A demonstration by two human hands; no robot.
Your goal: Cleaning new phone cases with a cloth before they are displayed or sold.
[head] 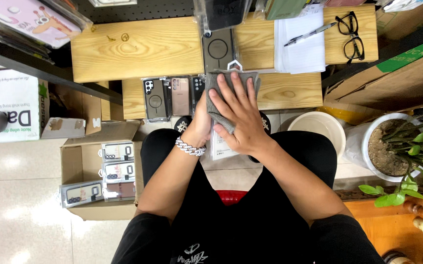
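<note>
The right hand (239,117) lay flat with fingers spread over a grey cloth (221,98), pressing it down rather than clenching it. The left hand (202,124), with a silver chain bracelet (190,147) at its wrist, sat beneath and to the left of the cloth, mostly hidden by it, so whether it gripped anything could not be told. A pale flat package (219,146) showed just under the hands, above the person's lap. The cloth hung over the near edge of the lower wooden shelf (289,91), at about its middle.

Left of the knees an open cardboard box (82,161) held packaged phone cases (116,171). Right of the knees stood a white bucket (319,129) and a white pot with a green plant (397,151).

On the lower shelf, just left of the cloth, three more phone cases (172,97) stood side by side along the near edge. On the upper wooden shelf (138,46) a dark phone case with a ring on its back (218,49) lay near the middle, its near end just beyond the cloth. Toward the right end lay a white notepad (300,49) with a pen (309,34) on it, and two pairs of black-framed glasses (350,34) beside it at the far right corner.
</note>
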